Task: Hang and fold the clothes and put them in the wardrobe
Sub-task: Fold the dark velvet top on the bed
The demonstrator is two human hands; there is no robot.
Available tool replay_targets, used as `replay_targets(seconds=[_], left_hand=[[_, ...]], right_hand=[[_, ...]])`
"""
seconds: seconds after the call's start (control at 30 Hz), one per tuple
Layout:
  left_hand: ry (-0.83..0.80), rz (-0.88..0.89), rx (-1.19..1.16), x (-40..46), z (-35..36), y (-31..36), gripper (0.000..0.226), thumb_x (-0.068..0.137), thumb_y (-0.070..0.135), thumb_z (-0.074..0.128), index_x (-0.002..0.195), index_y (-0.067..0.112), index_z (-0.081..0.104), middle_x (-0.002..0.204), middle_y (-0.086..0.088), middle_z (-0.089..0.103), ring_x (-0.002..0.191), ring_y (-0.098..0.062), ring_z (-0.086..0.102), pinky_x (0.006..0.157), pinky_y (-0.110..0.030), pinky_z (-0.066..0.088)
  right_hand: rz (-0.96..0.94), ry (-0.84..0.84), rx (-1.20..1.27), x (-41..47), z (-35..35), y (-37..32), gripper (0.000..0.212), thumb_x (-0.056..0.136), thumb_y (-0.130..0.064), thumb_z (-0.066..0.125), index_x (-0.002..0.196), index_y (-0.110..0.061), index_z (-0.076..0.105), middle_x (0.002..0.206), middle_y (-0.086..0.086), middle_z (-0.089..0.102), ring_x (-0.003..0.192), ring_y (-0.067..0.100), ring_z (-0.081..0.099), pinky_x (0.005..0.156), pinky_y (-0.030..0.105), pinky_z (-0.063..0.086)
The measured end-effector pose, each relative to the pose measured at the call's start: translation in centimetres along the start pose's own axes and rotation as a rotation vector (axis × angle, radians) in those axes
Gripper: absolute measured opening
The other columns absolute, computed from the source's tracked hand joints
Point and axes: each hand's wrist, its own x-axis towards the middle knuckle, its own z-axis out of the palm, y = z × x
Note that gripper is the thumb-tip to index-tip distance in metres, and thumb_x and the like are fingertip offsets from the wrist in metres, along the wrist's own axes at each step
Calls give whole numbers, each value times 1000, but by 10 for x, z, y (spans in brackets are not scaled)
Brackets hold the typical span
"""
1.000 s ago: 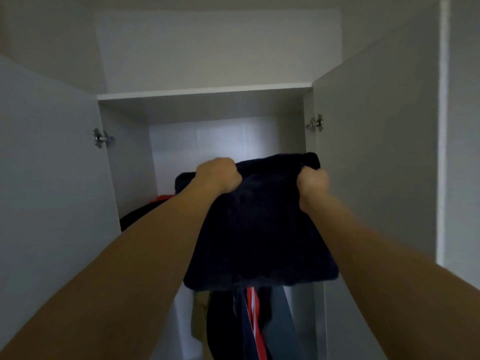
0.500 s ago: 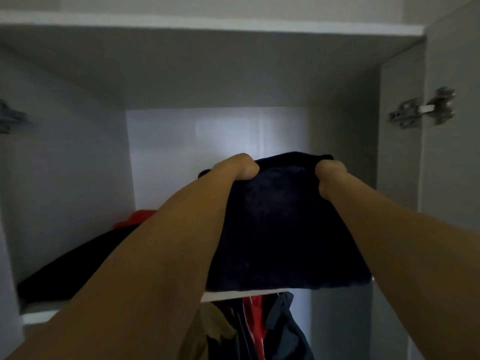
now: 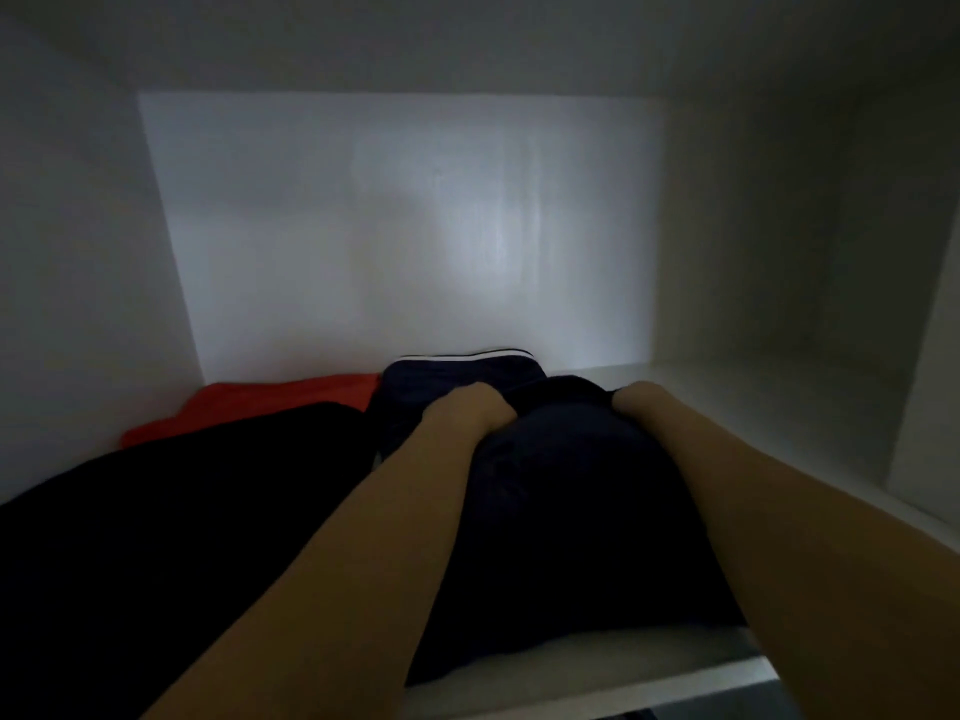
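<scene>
Head view. Left hand (image 3: 470,415) and right hand (image 3: 641,402) both curled tight on the far edge of the folded dark garment (image 3: 566,517), fingers hidden in the cloth. Garment lying on the wardrobe shelf (image 3: 613,662), near end just short of the shelf's front edge. Beyond the left fingers, touching: navy garment with white stripe (image 3: 462,374). Further left: red garment (image 3: 280,402), partly covered by a black garment (image 3: 171,517). Right of the right fingers: bare shelf up to the side wall (image 3: 769,252). Back panel (image 3: 405,226) near ahead.
</scene>
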Motion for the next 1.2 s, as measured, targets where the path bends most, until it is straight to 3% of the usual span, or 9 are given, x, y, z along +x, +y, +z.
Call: replay_targets(seconds=[0.07,0.17,0.6,0.77,0.83,0.9,0.97,1.07,1.2], left_hand=[[-36,-21,26,1,-1,0,35,89,37,57,109,10,63,124,-15,60,109,-32,58,101,-43,46],[-86,-6,100,-2,-8,5,44,94,33,56,129,6,59,134,-15,56,121,-32,53,101,-38,41],[-131,-84,186,1,-4,7,59,87,42,56,137,12,53,144,-13,49,129,-33,48,110,-49,35],[-94,-123,139,0,-5,9,92,56,53,50,140,17,51,146,-11,48,131,-34,46,110,-50,35],[-32,-115,114,-8,-7,7,80,64,51,55,134,12,55,140,-13,52,125,-34,51,107,-48,40],[68,-96,147,-20,-16,7,57,79,41,59,127,10,58,134,-13,57,119,-32,56,102,-45,45],[199,-59,238,-38,-31,10,42,84,32,57,122,13,60,127,-11,60,112,-30,59,92,-39,48],[383,23,241,-71,-52,25,35,92,28,48,122,11,55,125,-11,58,108,-30,57,81,-35,42],[526,246,249,-130,-55,53,47,103,34,33,138,6,46,136,-15,51,121,-32,49,102,-40,39]], right_hand=[[-22,1,32,-2,-3,-2,40,103,-20,38,137,-1,48,139,17,50,127,32,47,102,34,36],[-6,-32,16,0,-5,-4,41,104,-24,35,139,-4,45,142,15,47,128,31,46,103,35,35],[20,-79,114,7,0,-5,44,103,-29,37,137,-3,47,139,16,50,125,32,49,100,34,37],[15,-60,201,4,-4,-4,42,104,-27,37,135,0,48,138,16,50,124,31,48,102,35,36],[-19,-82,416,-3,-5,-1,33,103,-23,41,116,1,59,120,16,59,104,32,57,92,36,43],[-8,-51,845,-16,-15,8,24,99,-15,48,86,-2,63,91,15,63,74,27,58,71,33,48],[5,66,904,-40,-32,21,22,97,-17,50,95,-1,64,101,17,63,85,30,61,77,34,51],[22,370,746,-88,-59,42,47,96,-26,51,128,7,49,132,23,52,118,39,53,97,40,43],[-123,504,486,-167,-77,61,60,96,-31,51,141,5,35,143,25,39,129,39,42,105,39,37]])
